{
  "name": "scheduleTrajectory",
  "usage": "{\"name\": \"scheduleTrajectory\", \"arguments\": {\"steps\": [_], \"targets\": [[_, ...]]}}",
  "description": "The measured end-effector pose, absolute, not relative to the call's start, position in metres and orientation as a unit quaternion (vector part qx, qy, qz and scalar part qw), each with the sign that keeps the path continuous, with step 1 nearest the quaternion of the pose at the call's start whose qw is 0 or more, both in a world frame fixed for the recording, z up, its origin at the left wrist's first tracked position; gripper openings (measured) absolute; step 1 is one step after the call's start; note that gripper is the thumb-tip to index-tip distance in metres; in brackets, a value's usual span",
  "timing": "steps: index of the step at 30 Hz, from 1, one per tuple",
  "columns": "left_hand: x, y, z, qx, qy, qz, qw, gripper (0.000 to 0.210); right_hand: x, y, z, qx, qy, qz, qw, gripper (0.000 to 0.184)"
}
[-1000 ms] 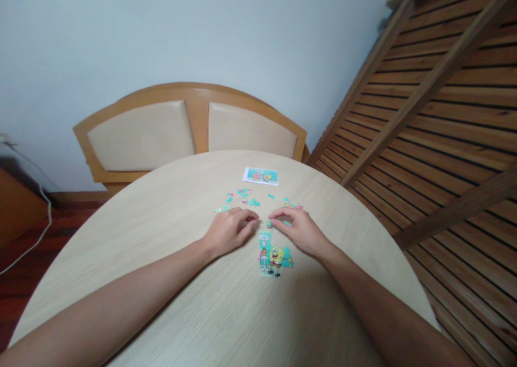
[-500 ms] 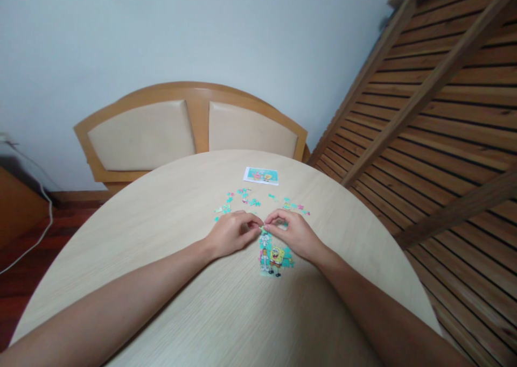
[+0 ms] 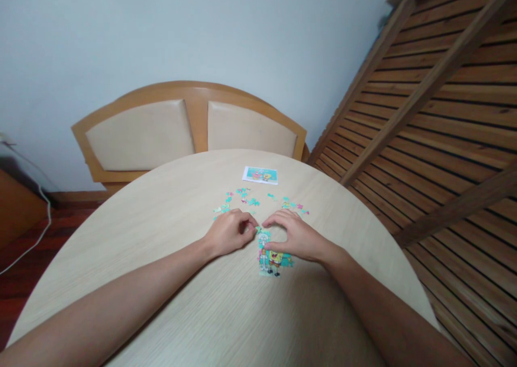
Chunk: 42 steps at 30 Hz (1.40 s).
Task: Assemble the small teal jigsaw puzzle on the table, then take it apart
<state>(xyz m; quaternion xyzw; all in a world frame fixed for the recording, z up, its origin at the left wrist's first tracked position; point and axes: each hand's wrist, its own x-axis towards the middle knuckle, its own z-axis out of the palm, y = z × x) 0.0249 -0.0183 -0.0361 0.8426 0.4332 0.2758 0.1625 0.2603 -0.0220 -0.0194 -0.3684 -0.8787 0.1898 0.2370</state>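
In the head view, the right hand (image 3: 297,235) is now opening wide at two o'clock, its thumb hanging over the partly built SpongeBob jigsaw (image 3: 276,259). The left hand (image 3: 234,232), at ten, is pinching narrowly on a small green piece (image 3: 258,229) by the jigsaw's top edge, so that piece is apparently changing hands! Loose pieces (image 3: 253,202) are lining eleven to one o'clock; the round tabletop (image 3: 226,313) is stretching toward six, offering room.
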Motion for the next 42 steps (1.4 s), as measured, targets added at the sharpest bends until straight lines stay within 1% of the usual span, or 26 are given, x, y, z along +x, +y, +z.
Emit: {"name": "scheduleTrajectory", "arguments": {"steps": [6, 11, 16, 24, 32, 42], "targets": [[0.0244, -0.0192, -0.0356, 0.846, 0.426, 0.276, 0.16, 0.016, 0.2619, -0.02, -0.0224, -0.352, -0.893, 0.175, 0.219, 0.04], [0.0254, -0.0204, -0.0329, 0.845, 0.429, 0.277, 0.159, 0.013, 0.2616, -0.0193, -0.0234, -0.343, -0.897, 0.174, 0.219, 0.036], [0.025, -0.0185, -0.0339, 0.852, 0.422, 0.272, 0.149, 0.01, 0.2616, -0.0192, -0.0244, -0.337, -0.9, 0.171, 0.216, 0.038], [0.0248, -0.018, -0.0337, 0.861, 0.407, 0.274, 0.133, 0.01, 0.2636, -0.0188, -0.0254, -0.338, -0.905, 0.162, 0.201, 0.036], [0.0232, -0.0205, -0.032, 0.894, 0.345, 0.261, 0.117, 0.013, 0.263, -0.0201, -0.0234, -0.336, -0.904, 0.169, 0.202, 0.035], [0.0238, -0.0208, -0.0309, 0.898, 0.354, 0.242, 0.097, 0.011, 0.2627, -0.0183, -0.0264, -0.33, -0.907, 0.166, 0.204, 0.035]]}}
